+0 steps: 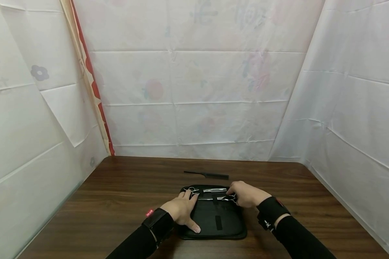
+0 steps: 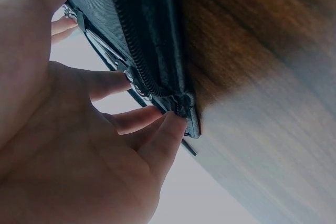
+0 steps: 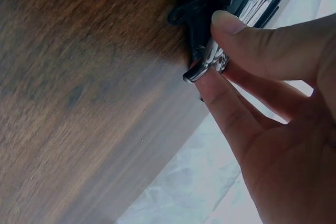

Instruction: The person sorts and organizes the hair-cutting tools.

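- One slim pair of silver metal scissors [image 1: 206, 199] lies crosswise in the upper half of a flat black zippered case [image 1: 207, 219], its handles toward the right edge; the case lies open on the tabletop, in front of the person.
- A second pair of silver metal scissors [image 1: 215, 190] lies just beyond the first one, in the same case; its finger rings are at the left side.
- The right hand [image 1: 247, 194] pinches a silver handle between the thumb and the fingers, at the right edge of the case; which part of the handle is held, I cannot tell surely.
- The left hand [image 1: 180, 209] is spread on the left side of the case; its fingertips touch the upper left edge, near the finger rings, and its thumb reaches over the lower part; the two hands are apart from each other.
- A thin black comb with a narrow tail [image 1: 216, 176] lies beyond the case, not touching it; the tail points left.
- Under all this is the brown wood-grained tabletop [image 1: 116, 201]; behind it hangs a creased white sheet [image 1: 188, 79] with faint coloured prints.
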Demonstrator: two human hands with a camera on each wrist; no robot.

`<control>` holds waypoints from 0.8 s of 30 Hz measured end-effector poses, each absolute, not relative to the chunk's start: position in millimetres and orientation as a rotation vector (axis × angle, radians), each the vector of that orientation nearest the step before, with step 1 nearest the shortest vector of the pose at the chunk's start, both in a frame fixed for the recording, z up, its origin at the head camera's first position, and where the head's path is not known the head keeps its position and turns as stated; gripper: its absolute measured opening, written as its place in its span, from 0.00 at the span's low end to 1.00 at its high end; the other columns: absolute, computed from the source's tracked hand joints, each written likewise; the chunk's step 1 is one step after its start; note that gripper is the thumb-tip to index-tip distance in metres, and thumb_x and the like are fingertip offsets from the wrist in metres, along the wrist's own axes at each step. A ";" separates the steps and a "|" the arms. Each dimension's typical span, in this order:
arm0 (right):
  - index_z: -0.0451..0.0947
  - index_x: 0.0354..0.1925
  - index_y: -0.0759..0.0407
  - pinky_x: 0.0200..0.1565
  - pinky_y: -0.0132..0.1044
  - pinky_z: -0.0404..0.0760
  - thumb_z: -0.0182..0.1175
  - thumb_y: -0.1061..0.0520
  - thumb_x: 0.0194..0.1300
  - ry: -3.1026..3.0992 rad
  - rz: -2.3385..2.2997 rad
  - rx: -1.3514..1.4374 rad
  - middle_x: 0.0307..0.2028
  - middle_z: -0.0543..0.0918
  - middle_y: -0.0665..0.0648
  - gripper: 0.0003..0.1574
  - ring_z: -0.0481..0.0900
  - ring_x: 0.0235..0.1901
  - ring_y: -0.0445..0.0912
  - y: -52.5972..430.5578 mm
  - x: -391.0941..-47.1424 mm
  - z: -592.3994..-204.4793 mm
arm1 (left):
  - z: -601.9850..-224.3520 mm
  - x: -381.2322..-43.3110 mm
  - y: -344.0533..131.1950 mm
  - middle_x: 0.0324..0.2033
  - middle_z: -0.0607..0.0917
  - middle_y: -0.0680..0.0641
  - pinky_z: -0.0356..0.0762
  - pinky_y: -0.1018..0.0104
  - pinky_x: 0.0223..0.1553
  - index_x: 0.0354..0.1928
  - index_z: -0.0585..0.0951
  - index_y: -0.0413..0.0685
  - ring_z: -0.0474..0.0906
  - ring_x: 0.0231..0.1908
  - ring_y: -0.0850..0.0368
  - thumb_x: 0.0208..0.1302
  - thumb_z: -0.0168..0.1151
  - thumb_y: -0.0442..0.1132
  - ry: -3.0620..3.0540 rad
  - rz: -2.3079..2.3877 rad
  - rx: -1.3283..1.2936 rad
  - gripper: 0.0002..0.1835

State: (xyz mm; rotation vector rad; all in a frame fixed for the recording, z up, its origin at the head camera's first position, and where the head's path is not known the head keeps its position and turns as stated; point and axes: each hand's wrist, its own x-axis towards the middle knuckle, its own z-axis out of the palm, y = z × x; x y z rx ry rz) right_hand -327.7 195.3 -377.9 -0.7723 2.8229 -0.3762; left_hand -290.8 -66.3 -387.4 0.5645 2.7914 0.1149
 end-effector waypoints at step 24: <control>0.84 0.53 0.64 0.43 0.42 0.74 0.55 0.84 0.56 2.797 -0.380 -0.712 0.53 0.82 0.62 0.32 0.76 0.61 0.61 190.5 -329.4 -376.1 | -386.5 -290.0 -65.3 0.76 0.57 0.37 0.63 0.47 0.70 0.78 0.62 0.47 0.54 0.75 0.39 0.43 0.78 0.68 2.798 0.113 0.568 0.62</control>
